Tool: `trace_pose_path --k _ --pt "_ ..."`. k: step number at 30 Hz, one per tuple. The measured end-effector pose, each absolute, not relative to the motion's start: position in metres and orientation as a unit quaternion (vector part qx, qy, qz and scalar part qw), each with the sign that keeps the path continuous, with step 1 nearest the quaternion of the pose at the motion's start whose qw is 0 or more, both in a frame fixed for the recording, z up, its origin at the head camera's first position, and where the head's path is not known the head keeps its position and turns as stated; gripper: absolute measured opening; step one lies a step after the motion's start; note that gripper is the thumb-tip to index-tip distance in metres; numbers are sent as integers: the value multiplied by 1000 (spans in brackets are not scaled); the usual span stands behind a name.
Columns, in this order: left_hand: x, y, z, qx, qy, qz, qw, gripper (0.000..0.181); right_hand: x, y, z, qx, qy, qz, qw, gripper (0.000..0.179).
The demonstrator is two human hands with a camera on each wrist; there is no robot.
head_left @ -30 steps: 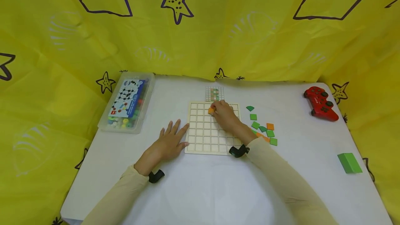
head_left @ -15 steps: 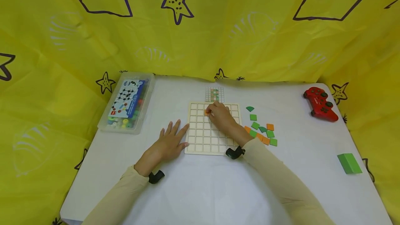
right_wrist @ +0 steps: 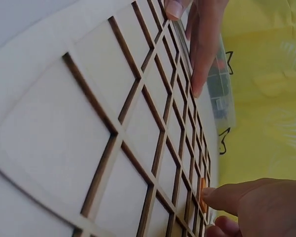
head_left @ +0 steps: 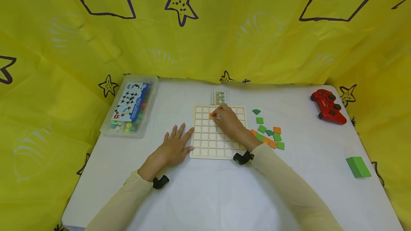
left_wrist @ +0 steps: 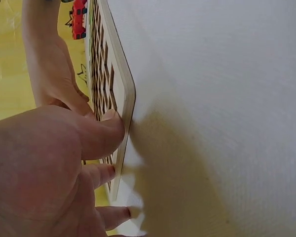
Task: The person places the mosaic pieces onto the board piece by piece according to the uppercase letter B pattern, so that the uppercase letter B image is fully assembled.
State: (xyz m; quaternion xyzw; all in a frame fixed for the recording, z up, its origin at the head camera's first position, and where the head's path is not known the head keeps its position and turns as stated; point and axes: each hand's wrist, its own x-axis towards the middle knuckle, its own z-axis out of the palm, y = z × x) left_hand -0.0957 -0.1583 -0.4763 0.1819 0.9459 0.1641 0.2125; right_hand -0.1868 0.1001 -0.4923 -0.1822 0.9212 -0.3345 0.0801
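A pale wooden grid board [head_left: 205, 143] lies on the white table in the head view. My right hand [head_left: 228, 121] is over its upper part and pinches a small orange square tile [head_left: 212, 116], which sits at a cell in the second row from the far edge. In the right wrist view the thumb touches the orange tile [right_wrist: 203, 195] at the grid. My left hand [head_left: 173, 149] lies flat with spread fingers left of the board. Its thumb [left_wrist: 106, 136] and a finger touch the board's edge.
A small printed pattern card [head_left: 220, 96] lies beyond the board. Loose green tiles [head_left: 260, 120] and orange tiles [head_left: 277, 130] are scattered to the right. A clear box of beads [head_left: 130, 106] stands left, a red game controller [head_left: 328, 106] far right, and a green block [head_left: 358, 167] nearer.
My right hand has moved slightly left and nearer, bringing the orange tile to a cell. In the last half second it has stayed almost still. My left hand has not moved.
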Motion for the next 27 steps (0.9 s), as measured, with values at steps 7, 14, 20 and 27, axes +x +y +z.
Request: trace_pose_path --k 7,14,20,27 --pt "-95 -157 -477 180 945 169 212 72 -179 134 -483 -142 930 -328 88 28" --pt "-94 -158 -479 179 946 165 212 73 -166 186 -471 -34 952 -292 83 44" --pt "-93 -158 -479 177 947 166 211 72 -158 217 -467 36 970 -219 100 55" --pt "-95 -157 -479 179 948 166 205 72 -157 226 -473 37 975 -193 100 51"
